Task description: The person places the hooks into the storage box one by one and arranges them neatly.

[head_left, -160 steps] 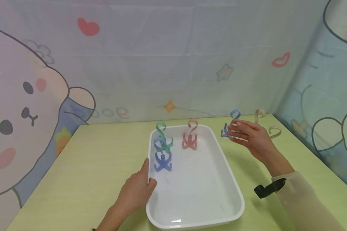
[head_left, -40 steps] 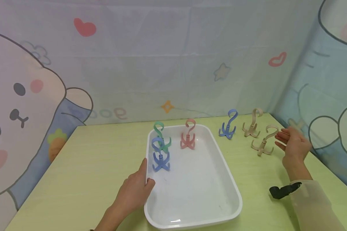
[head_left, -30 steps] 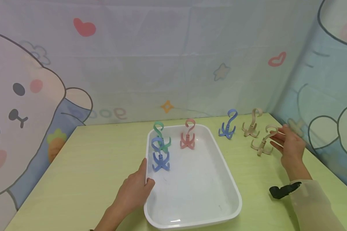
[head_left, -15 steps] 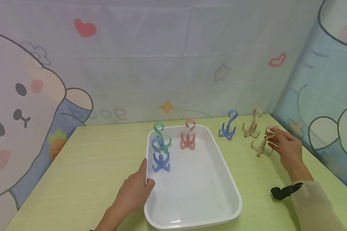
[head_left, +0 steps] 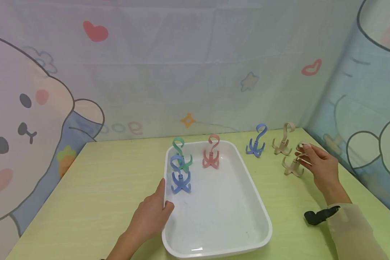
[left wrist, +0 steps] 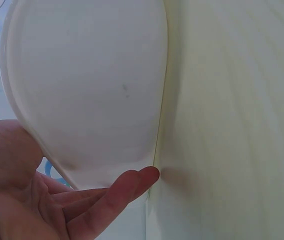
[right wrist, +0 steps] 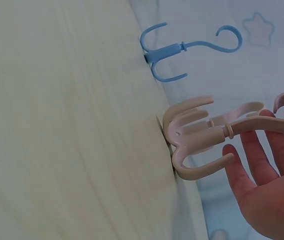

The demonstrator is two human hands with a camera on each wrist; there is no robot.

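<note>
My left hand (head_left: 151,215) (left wrist: 27,195) holds the left rim of a white tray (head_left: 221,206) (left wrist: 92,95), thumb over the edge and fingers against the outer wall. At the right, my right hand (head_left: 323,169) (right wrist: 274,195) pinches the curved stem of a beige four-pronged swivel hook (head_left: 292,168) (right wrist: 199,142). Its prongs appear to be on or just off the table. A second beige hook (head_left: 281,145) stands just behind it, and a blue hook (head_left: 255,147) (right wrist: 164,52) is further left. Fingers hide part of the held hook's top.
Inside the tray, a green hook (head_left: 184,165), a blue hook (head_left: 181,183) and a pink hook (head_left: 211,160) stand upright toward the back and left. A printed cloth (head_left: 156,79) hangs behind the yellow-green table (head_left: 117,180) and along its right side.
My right hand has come from beside the blue hook to the front beige hook, then moved left and taken its stem. That hook has shifted slightly. My left hand stays on the tray.
</note>
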